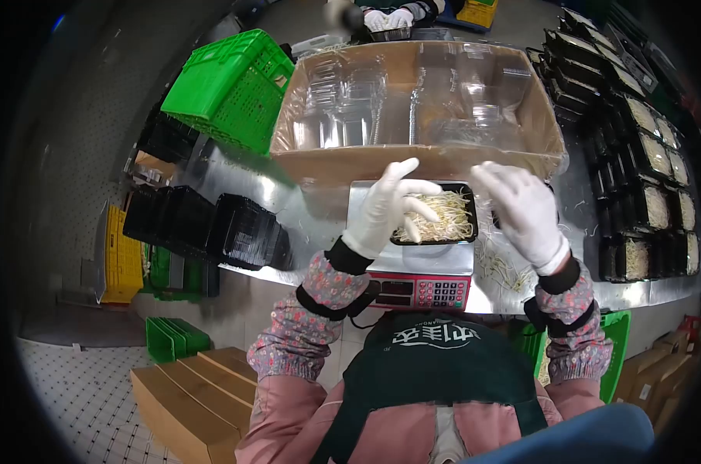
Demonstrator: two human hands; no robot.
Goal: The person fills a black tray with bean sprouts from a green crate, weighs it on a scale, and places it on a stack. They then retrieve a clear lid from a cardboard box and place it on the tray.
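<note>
A black tray of bean sprouts [443, 216] rests on the steel plate of a red scale [420, 291]. My left hand [389, 207], in a white glove, hovers over the tray's left side with its fingers apart and nothing held. To the right of the tray, my right hand [521, 209], also gloved in white, is raised with its fingers stretched out and empty. Loose sprouts [501, 267] lie on the metal table below my right hand. Part of the tray's left edge is hidden behind my left hand.
A cardboard box [350, 160] of clear plastic lids stands beyond the scale. Stacked black trays [246, 232] and a green crate [227, 89] are on the left. Filled sprout trays [637, 259] are piled at right. A co-worker's gloved hands [389, 19] show at the top.
</note>
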